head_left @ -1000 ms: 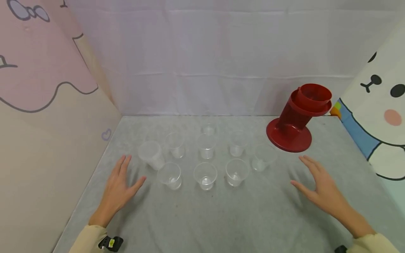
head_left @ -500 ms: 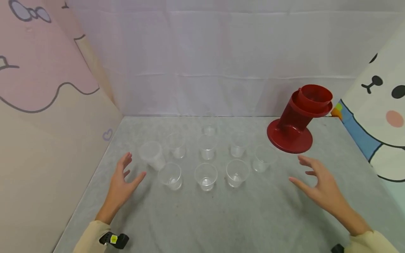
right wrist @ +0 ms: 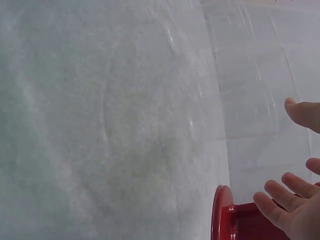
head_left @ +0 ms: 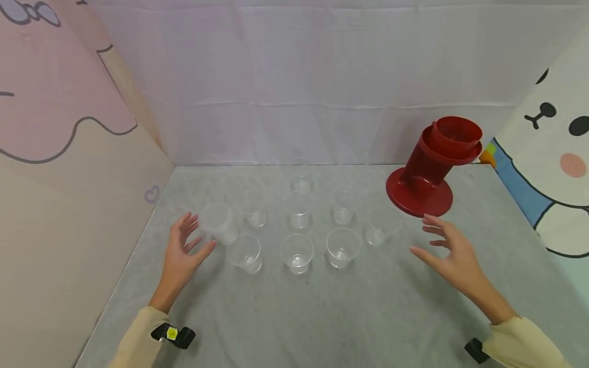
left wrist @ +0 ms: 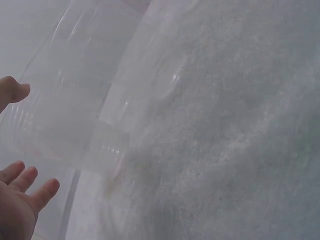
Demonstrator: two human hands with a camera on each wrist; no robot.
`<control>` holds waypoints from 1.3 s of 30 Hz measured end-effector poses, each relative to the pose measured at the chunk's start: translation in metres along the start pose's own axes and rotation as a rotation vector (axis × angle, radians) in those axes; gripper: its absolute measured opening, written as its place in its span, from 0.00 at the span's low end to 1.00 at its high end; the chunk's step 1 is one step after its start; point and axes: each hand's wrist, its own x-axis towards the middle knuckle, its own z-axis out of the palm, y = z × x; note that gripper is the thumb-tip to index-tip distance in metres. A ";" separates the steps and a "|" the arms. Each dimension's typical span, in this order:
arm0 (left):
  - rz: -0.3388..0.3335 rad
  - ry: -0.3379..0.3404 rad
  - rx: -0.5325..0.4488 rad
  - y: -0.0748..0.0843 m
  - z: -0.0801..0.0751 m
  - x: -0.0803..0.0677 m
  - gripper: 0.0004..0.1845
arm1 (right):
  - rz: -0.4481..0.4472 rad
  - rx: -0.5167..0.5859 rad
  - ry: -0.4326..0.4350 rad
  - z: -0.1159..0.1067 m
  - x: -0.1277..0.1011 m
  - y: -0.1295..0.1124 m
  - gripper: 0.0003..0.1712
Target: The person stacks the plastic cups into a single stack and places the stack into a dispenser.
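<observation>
Head view: left hand (head_left: 184, 250) spread wide, fingers relaxed, holding nothing, just beside a frosted clear plastic cup (head_left: 216, 223) lying tilted at the left end of the cup group on the grey desk (head_left: 294, 317). Right hand (head_left: 448, 250) likewise wide, holding nothing, near the round base of a tilted dark red plastic cup dispenser (head_left: 432, 168).

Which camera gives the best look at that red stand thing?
The head view: the whole red stand shows, tilted tube and round base, just beyond the right hand. The right wrist view catches only its base edge. The left wrist view misses it.
</observation>
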 end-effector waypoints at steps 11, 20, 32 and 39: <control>-0.014 0.013 -0.074 -0.029 0.009 0.012 0.49 | 0.042 0.111 -0.047 0.010 0.013 0.001 0.46; -0.036 -0.008 -0.071 0.001 0.013 0.012 0.45 | 0.041 0.157 -0.076 0.020 0.021 0.003 0.47; -0.024 0.043 -0.034 -0.005 0.018 0.013 0.40 | 0.039 0.266 -0.082 0.039 0.028 0.010 0.45; -0.036 0.090 0.023 -0.033 0.022 0.013 0.40 | 0.059 0.331 -0.059 0.049 0.030 0.011 0.44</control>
